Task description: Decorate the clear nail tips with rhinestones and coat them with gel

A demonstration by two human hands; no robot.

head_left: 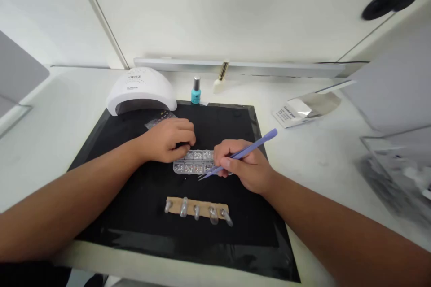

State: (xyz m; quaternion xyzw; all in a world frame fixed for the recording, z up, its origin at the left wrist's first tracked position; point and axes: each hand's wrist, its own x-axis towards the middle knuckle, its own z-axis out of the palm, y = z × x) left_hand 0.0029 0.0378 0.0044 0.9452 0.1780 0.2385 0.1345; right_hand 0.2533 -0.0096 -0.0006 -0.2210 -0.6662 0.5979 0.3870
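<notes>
My right hand point(244, 166) holds purple tweezers point(254, 145), their fine metal tips pointing down-left just below a clear compartment case point(193, 168) of small glittering stones. At the case's upper left edge is my left hand point(170, 140), its fingers curled; whatever they grip, if anything, is hidden. A tiny bright stone point(185, 179) lies on the black mat left of the tweezer tips. Nearer to me, a tan strip point(191, 205) bears several clear nail tips, some with dark silvery spots at their upper ends.
A white nail lamp point(141, 87) stands at the back left, with a patterned sheet point(158, 119) before it. Behind the mat point(134, 215) are a turquoise bottle point(195, 94) and a gold-handled brush point(222, 74). An open white box point(303, 110) and a clear container point(397, 161) are at right.
</notes>
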